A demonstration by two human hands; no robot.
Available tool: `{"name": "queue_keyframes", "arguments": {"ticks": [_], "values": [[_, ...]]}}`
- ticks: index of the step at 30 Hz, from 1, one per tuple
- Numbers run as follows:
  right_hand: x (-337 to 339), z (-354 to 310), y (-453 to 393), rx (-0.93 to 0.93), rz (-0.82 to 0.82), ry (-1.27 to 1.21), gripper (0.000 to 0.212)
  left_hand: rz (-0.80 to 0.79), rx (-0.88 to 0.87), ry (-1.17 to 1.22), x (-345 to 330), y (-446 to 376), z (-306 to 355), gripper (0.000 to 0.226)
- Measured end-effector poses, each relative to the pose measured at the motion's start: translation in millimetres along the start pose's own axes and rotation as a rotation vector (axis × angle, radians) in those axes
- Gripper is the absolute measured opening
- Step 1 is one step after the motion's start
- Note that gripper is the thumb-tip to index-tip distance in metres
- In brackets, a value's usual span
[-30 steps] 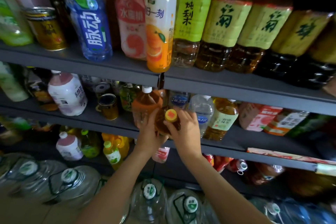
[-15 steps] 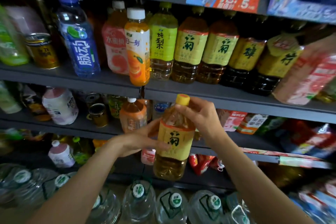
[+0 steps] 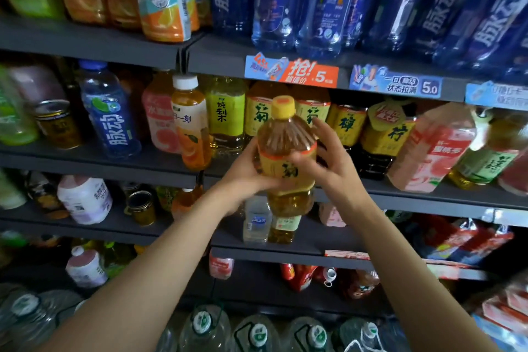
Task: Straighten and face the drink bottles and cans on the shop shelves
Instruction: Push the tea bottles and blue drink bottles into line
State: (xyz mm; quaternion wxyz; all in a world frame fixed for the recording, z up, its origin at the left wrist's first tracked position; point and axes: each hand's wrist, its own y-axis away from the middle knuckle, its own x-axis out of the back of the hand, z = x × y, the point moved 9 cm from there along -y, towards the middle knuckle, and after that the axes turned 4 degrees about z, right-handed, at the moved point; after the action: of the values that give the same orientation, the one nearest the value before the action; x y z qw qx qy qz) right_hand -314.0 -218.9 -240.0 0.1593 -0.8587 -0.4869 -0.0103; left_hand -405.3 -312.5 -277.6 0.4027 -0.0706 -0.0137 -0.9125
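Both hands on one tea bottle, amber liquid, yellow cap, yellow label with a dark character facing the camera. Bottle is upright, held in the air in front of the middle shelf, just off its front edge, not resting on any shelf. Left hand wraps the label band from the left side, fingers curled around it. Right hand is on the right side of the bottle, thumb across the label front, fingers partly spread and blurred; it is touching the bottle, how firmly I cannot tell. Behind the held bottle, a row of matching yellow-label tea bottles stands at the back of the middle shelf. Left of them on the same shelf: a green-label bottle, an orange juice bottle at the front edge, a pink-label bottle, a blue bottle, a gold can. At the right end of that shelf a pink bottle leans left, tilted. Top shelf carries blue bottles above price tags clipped to its front edge. Water jugs line the bottom.
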Motion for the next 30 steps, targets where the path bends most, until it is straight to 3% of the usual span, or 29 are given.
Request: {"name": "queue_keyframes", "arguments": {"ticks": [2,6,11,16,22,25,28,30], "values": [[11.3,27.8,1.6,-0.051,-0.063,0.084,0.083,-0.018,-0.043,-0.014,-9.4,-21.6,17.1,0.074],[42.1,53.4,-20.5,-0.051,0.099,0.274,0.063,-0.054,-0.072,-0.178,-33.5,-53.9,26.2,0.083],[47.5,69.1,-37.0,-0.034,0.222,0.266,0.06,-0.092,0.012,-0.302,-38.7,-85.0,13.2,0.078],[43.9,76.4,-38.3,-0.042,0.274,0.273,0.063,0.064,-0.236,-0.651,-30.9,-72.1,30.8,0.068],[40.0,94.8,-24.5,-0.188,0.328,0.222,0.059,0.021,-0.133,-0.609,-26.5,-64.2,2.8,0.059],[41.1,108.6,3.7,-0.223,0.501,0.242,0.053,0.15,-0.204,-0.479,-3.6,-37.8,-26.8,0.037],[38.4,131.7,52.0,-0.224,0.754,0.246,0.027,0.394,-0.281,-0.427,36.3,3.5,-69.8,0.012],[9.3,157.7,67.2,-0.286,0.669,0.318,0.023,0.438,-0.251,-0.483,50.4,25.4,-108.1,0.013]]}}
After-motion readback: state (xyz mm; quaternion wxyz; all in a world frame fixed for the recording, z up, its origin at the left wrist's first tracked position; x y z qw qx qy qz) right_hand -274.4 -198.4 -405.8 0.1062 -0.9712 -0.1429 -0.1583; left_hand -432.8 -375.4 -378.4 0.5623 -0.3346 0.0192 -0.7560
